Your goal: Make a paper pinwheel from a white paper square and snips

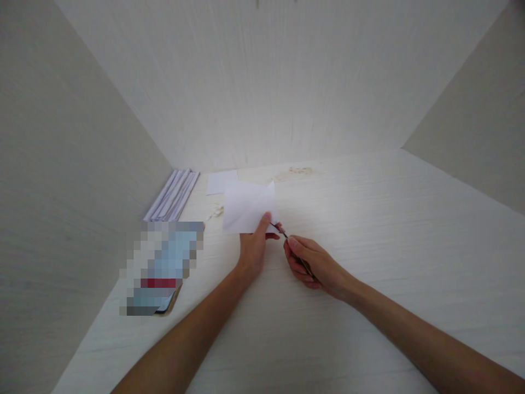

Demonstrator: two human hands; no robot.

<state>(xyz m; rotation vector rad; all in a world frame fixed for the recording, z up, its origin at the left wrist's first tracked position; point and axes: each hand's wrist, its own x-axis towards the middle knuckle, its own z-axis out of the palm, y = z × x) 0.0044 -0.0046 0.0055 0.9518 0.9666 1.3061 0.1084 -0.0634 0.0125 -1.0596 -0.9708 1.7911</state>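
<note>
Nearest the camera, two forearms (176, 350) reach over a pale table (369, 219). The left hand (253, 251) pinches a white sheet (244, 205) near its lower right corner, thumb on top; the right hand (307, 261) is wrapped round a slim dark tool (284, 232) (perhaps scissors, though too small to tell), its tip at that corner. The sheet looks largely whole, so the work seems barely begun, most of it left. The sheet extends beyond the left hand, ahead and left of the right hand.
</note>
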